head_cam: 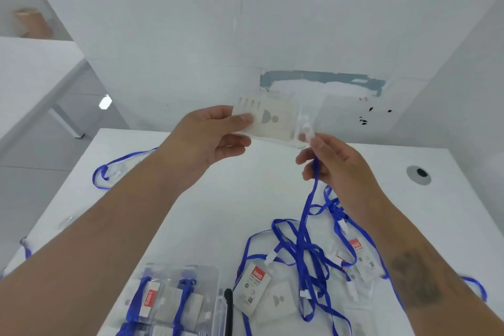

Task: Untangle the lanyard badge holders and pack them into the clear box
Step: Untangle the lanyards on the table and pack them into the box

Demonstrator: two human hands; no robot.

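We see the box point(215, 275) only in part; its near end is cut off by the bottom edge, and its clear plastic wall blurs what lies inside, though we make out folded blue cords and flat holders packed there, one with a red label whose letters seem to read "UHOO". The tangle point(308, 251) of blue lanyards lies on the white table point(231, 199) at the right, between the box and our right forearm; the cords are thin, flat and woven, looped over one another so that we cannot tell which cord belongs to which holder; some run under the forearm and out of sight. Two red "UHOO" tags show in the heap; one carries smaller print we cannot read with certainty.

Our left hand point(215, 136) pinches a clear badge holder point(272, 121) by its left end, thumb on top and fingers beneath, holding it in the air above the table; the holder is a soft transparent sleeve with a pale card inside bearing a grey figure icon. Our right hand point(330, 161) pinches the white clip point(307, 128) at the holder's right end, where a blue cord point(311, 194) hangs down into the tangle; the fingertips hide the joint. A loose lanyard point(109, 172) lies at the table's left edge; a black stick point(228, 308) beside the box is too cut off to identify.
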